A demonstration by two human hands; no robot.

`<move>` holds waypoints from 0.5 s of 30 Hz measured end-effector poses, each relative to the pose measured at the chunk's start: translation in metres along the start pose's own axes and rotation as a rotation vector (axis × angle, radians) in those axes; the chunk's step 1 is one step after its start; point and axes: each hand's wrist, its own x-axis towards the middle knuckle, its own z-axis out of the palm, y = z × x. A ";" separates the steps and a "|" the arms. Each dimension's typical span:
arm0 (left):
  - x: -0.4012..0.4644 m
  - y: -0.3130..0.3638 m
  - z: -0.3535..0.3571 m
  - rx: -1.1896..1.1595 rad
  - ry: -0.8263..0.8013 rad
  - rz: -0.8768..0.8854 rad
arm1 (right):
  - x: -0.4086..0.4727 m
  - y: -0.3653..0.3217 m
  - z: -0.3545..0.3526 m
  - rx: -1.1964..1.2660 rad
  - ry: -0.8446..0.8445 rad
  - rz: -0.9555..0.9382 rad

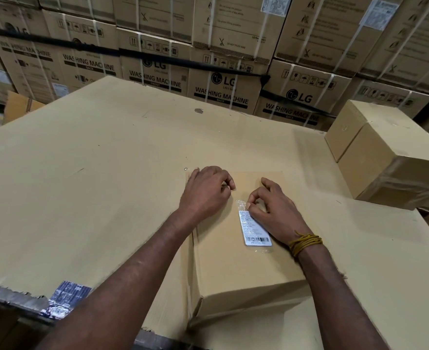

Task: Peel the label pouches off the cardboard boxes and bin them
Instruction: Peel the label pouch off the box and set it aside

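A: Two hands on one box. Start from the left — what is the left hand (209, 189) doing?

B: It rests on the far left corner of the cardboard box (236, 263), fingers curled under, knuckles up. It grips nothing that I can see; it looks to be steadying the box on the counter (94, 173).

A: And the label pouch (255, 228)?

B: Stuck flat on the box top, right of the left hand. Its long axis runs from the far end, near the fingers, back toward the person and slightly rightward, with the barcode at the near end. Clear film shows past the white label at both ends.

A: Then the right hand (271, 210)?

B: It sits right at the pouch's far end, thumb and forefinger pressed together on the clear film corner, the other fingers loosely bent. Its heel and wrist, with a yellow cord band (305, 242), lie just beside the pouch's right edge.

A: So the peel turns on that?

B: I judge so. The right hand is nearer and already at the far tip, so a pull would run along the long axis, toward the person. No bin is in view. Two more taped boxes (385, 152) stand well apart at the far right.
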 end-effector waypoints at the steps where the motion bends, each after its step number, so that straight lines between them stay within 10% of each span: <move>1: 0.000 0.001 0.000 0.002 0.000 0.001 | -0.001 0.001 0.000 0.002 0.008 0.011; 15: -0.001 0.002 0.000 0.011 0.011 0.009 | -0.009 0.001 -0.002 0.016 0.058 0.067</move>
